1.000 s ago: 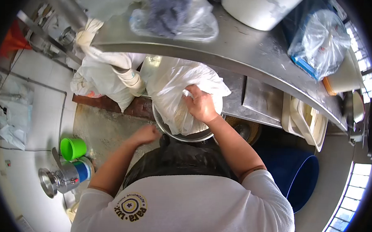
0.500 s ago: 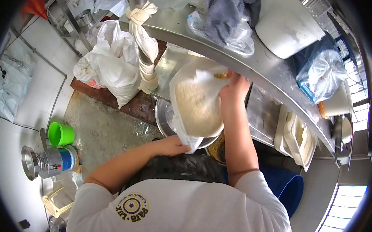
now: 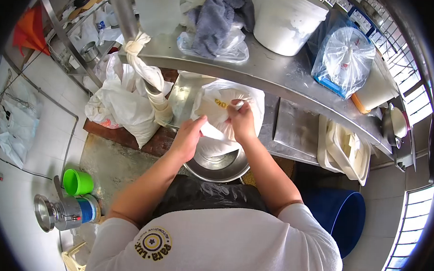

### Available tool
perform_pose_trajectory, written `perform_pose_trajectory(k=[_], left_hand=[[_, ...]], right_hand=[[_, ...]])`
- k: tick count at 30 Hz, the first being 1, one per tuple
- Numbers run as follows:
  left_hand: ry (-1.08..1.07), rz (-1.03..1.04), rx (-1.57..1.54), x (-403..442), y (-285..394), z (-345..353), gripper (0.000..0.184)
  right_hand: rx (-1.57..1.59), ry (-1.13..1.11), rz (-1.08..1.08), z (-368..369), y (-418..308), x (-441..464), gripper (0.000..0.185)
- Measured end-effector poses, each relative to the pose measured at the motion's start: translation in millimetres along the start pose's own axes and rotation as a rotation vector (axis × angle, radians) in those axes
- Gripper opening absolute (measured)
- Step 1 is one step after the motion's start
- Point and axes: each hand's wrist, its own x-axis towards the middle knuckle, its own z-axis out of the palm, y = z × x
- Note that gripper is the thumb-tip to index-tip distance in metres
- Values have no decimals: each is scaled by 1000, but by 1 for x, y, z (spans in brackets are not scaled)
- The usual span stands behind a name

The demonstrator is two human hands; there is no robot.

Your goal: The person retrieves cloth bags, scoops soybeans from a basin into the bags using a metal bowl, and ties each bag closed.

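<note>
A white plastic bag (image 3: 251, 94) with pale contents and yellow print stands on the lower steel shelf, its near side hanging over a wide metal bowl (image 3: 220, 173). My right hand (image 3: 242, 122) is closed around the bag's gathered top. At the bag's left side, my left hand (image 3: 187, 138) has its fingers closed on a fold of the plastic. The fingertips of that hand are partly hidden. The bowl sits just below both hands, close to my dark apron (image 3: 209, 195).
Above the hands runs a steel shelf (image 3: 278, 65) with a grey cloth (image 3: 222, 22) and a white bucket (image 3: 289, 22). White sacks (image 3: 122, 97) lie at left. Cream trays (image 3: 342, 148) and a blue barrel (image 3: 337, 218) are at right. A green bucket (image 3: 78, 182) stands on the floor.
The open bag was tilted over the bowl with its pale contents showing; now it is upright and gathered at the top. My left hand has moved up and my right hand left and down.
</note>
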Motion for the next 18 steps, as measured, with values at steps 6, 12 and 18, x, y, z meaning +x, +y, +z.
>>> perform_pose_trajectory(k=[6, 12, 18], left_hand=[[-45, -40, -6, -4, -3, 5, 29], [-38, -233, -216, 0, -17, 24, 35], [77, -257, -130, 11, -24, 41, 50]], right_hand=[[-779, 89, -442, -63, -70, 4, 36], [-949, -28, -822, -81, -29, 67, 28], [-845, -428, -1015, -27, -26, -37, 10]])
